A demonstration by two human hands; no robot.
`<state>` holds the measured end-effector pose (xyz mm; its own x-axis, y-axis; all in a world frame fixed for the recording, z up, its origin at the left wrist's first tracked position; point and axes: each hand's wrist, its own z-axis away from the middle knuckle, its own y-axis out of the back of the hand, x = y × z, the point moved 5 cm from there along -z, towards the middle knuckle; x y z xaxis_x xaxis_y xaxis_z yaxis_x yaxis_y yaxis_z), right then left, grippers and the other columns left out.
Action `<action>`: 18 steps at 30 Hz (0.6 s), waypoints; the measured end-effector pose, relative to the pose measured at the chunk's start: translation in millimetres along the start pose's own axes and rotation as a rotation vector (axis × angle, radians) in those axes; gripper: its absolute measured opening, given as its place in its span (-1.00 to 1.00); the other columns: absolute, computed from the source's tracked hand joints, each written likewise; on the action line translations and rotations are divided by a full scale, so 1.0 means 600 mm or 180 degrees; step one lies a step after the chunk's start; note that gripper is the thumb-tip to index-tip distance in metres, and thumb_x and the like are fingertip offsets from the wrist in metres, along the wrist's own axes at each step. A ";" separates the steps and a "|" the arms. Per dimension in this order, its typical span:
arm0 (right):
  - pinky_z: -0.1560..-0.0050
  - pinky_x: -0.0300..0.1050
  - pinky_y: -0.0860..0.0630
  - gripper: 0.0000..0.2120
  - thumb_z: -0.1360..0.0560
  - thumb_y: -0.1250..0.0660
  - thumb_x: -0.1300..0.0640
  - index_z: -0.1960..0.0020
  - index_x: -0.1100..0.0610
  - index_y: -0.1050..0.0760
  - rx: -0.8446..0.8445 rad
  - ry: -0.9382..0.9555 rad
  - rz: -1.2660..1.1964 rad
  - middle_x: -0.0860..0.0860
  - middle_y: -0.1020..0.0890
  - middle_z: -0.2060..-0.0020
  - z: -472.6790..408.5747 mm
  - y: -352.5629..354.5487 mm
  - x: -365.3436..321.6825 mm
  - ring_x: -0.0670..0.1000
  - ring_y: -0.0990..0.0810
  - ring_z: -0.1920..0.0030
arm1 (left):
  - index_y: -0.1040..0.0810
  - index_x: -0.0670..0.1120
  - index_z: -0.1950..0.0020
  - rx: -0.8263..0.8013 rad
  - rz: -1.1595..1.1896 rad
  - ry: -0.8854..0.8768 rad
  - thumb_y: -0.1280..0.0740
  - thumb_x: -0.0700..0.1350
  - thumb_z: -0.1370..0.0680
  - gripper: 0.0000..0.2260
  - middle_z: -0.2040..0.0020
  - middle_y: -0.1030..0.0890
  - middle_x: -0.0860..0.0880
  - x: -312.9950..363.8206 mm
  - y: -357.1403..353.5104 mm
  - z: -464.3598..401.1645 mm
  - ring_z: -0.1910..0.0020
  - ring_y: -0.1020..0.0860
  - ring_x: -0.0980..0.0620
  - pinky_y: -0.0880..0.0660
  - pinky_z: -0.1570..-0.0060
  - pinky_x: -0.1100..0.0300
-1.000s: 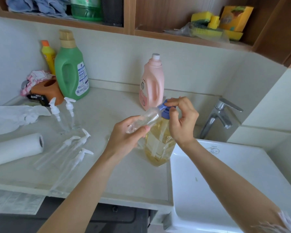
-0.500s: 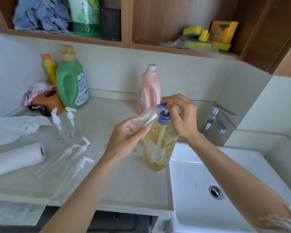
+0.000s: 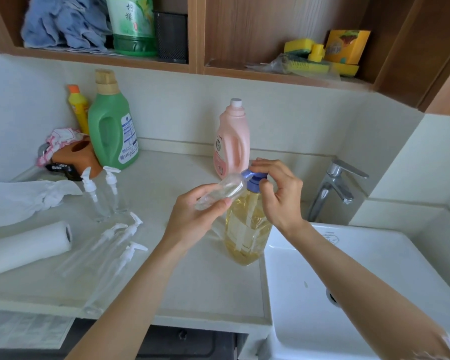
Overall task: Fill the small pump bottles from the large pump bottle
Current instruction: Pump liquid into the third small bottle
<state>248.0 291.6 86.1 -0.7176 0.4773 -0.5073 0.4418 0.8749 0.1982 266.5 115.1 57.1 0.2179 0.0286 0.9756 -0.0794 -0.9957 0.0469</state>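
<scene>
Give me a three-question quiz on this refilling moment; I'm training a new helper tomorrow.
1. True or false: the left hand holds a small clear bottle tilted, mouth at the blue pump.
2. Which hand is on the pump of the large bottle? A left, B right, C neither.
3. Fill in: two capped small bottles stand upright on the ____.

Key: 1 true; 2 B, the right hand; 3 counter.

Green detergent jug (image 3: 112,128) and a yellow bottle (image 3: 78,107) stand at the back of the counter (image 3: 208,287), pink jug (image 3: 231,137) nearer the faucet (image 3: 333,188). Paper towel roll (image 3: 26,248) lies at left. Sponges (image 3: 312,57), I think, on the shelf (image 3: 283,76).
</scene>
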 end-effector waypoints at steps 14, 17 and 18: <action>0.01 -0.27 -0.49 -0.70 -0.45 -0.15 0.21 0.15 0.24 -0.65 -0.0082 -0.0028 0.0155 0.01 -0.65 0.18 -0.038 0.017 -0.012 -0.10 -0.60 0.10 | -0.62 0.23 0.08 0.0088 0.0073 -0.0020 -0.46 -0.06 -0.47 -0.84 0.31 -0.60 0.14 0.014 -0.010 0.000 0.33 -0.50 0.15 -0.33 0.47 0.34; 0.01 -0.32 -0.45 -0.73 -0.43 -0.15 0.28 0.19 0.23 -0.64 0.0252 -0.0021 0.0014 -0.05 -0.60 0.20 -0.022 0.007 -0.013 -0.13 -0.57 0.09 | -0.59 0.18 0.01 0.0115 0.0043 0.0021 -0.43 -0.11 -0.50 -0.82 0.32 -0.58 0.09 0.010 -0.011 0.001 0.41 -0.44 0.14 -0.32 0.50 0.34; 0.00 -0.33 -0.45 -0.73 -0.42 -0.15 0.30 0.19 0.23 -0.63 0.0304 -0.0011 -0.0026 -0.06 -0.59 0.20 -0.019 0.004 -0.012 -0.12 -0.58 0.08 | -0.59 0.18 0.01 0.0127 0.0026 0.0037 -0.43 -0.11 -0.51 -0.82 0.32 -0.58 0.09 0.009 -0.011 0.001 0.41 -0.45 0.15 -0.33 0.50 0.35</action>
<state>248.0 291.1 100.0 -0.7196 0.4696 -0.5114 0.4853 0.8670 0.1133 269.0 121.6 62.1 0.2061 0.0211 0.9783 -0.0424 -0.9986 0.0304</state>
